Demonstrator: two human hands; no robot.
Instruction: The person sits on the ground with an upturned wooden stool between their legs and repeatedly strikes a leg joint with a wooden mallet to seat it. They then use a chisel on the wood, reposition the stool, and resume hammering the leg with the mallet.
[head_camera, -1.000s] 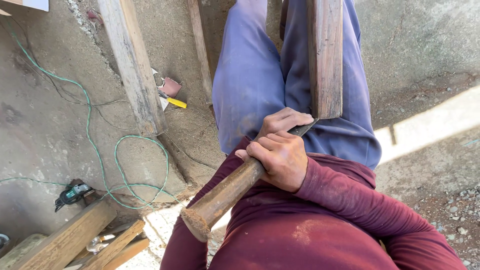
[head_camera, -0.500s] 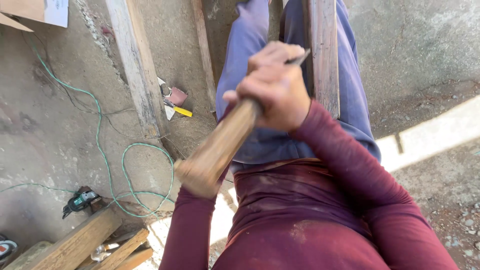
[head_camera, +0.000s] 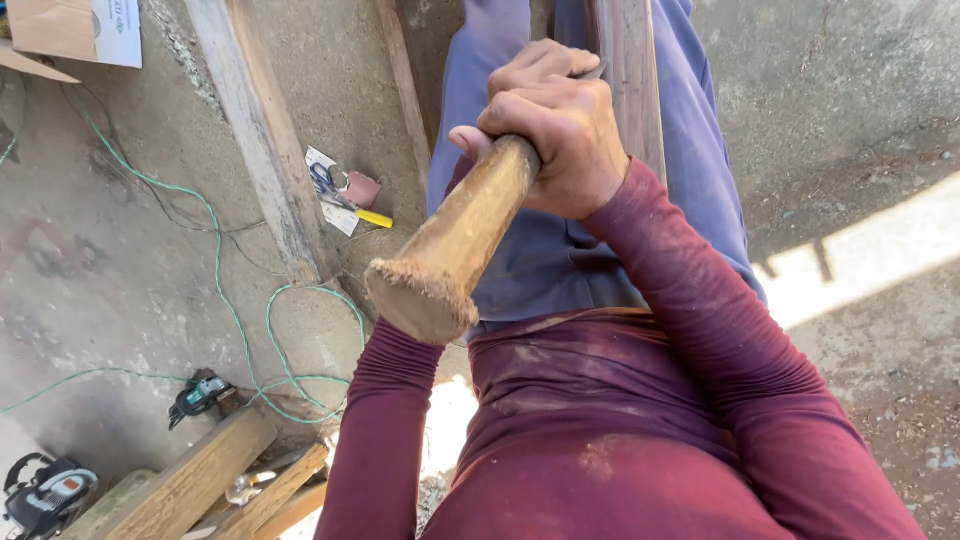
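Raised since prior frame: your right hand (head_camera: 560, 125), fingers clenched on wooden handle (head_camera: 455, 240) | left hand unseen, state unknown | plank (head_camera: 628, 80) behind.

Rough concrete floor (head_camera: 120, 260) seen w/ green cable (head_camera: 225, 290) looped across; timber planks (head_camera: 260, 140) laid about, sunlit strip (head_camera: 870, 255) cast at right, dirt beyond.

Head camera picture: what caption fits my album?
Right hand grips a wooden hammer handle beside an upright plank.
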